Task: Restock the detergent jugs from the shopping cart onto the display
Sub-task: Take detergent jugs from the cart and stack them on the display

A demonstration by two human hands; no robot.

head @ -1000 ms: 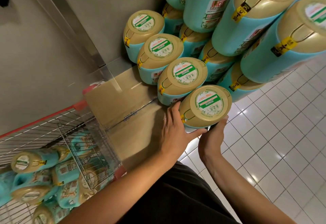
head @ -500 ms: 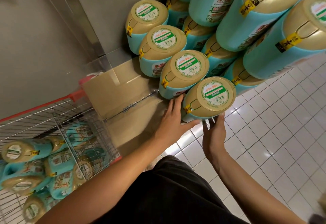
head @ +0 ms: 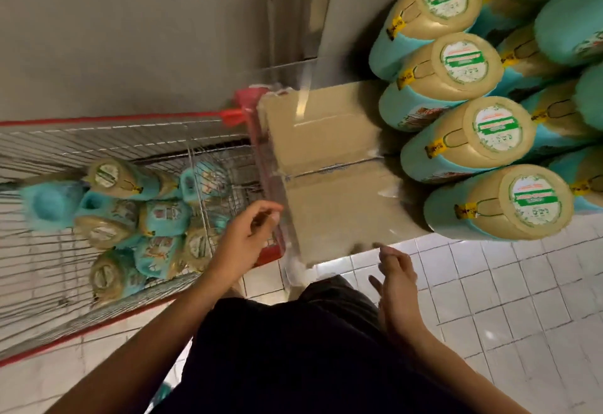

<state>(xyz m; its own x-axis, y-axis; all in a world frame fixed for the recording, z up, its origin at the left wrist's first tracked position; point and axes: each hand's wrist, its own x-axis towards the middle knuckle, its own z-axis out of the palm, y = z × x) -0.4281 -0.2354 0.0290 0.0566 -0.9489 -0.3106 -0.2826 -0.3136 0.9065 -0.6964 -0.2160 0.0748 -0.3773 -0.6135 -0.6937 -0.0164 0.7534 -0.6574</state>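
At the cart [head: 98, 121] end rail: left hand [head: 248, 244] hovers, fingers loosely curled, empty.
Right hand [head: 396, 280]: relaxed, holding nothing, over white floor tiles [head: 489, 299].
Cart jugs [head: 156, 218]: piled just left of the left hand.
Display jugs [head: 499, 201]: a row right of both hands, with bare cardboard [head: 326, 185] between.

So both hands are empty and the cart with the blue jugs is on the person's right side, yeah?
Not quite. The left hand and right hand are both empty, but the shopping cart with the blue jugs is on the person's left side. The head view shows it.
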